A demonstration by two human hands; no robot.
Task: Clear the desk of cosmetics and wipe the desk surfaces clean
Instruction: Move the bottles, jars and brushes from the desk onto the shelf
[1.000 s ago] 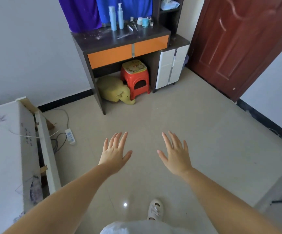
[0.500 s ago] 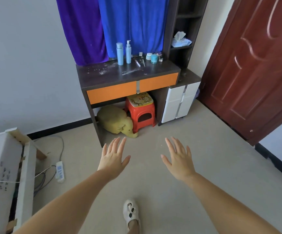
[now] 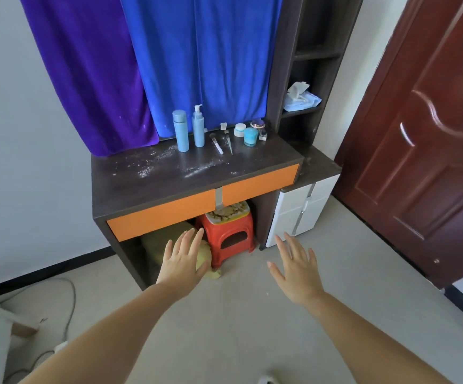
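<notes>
a dark desk [image 3: 152, 187] with two orange drawer fronts is seen in the middle of the frame, its top dusted with white powder in scattered flecks and one streak near the front edge. along the back of the top, in the upper middle of the frame, the cosmetics are lined up: a pale blue capped bottle [image 3: 180, 131] and a pale blue pump bottle [image 3: 198, 127] upright and just beside each other, two makeup brushes [image 3: 217, 144] laid flat to their right, then a white jar [image 3: 240, 130], a teal jar [image 3: 250, 137] and a purple-lidded jar [image 3: 258, 124] clustered near the right end. purple and blue cloths [image 3: 197, 56] are hung behind them. a pack of wipes [image 3: 301, 98] is kept on a side shelf at the upper right. under the desk a red stool [image 3: 230, 231] and a yellow soft toy [image 3: 205, 259] are seen. the left hand [image 3: 181, 260] and right hand [image 3: 296, 268] are held out in the lower middle of the frame, fingers straight and spread wide, nothing held, well apart from the desk top.
</notes>
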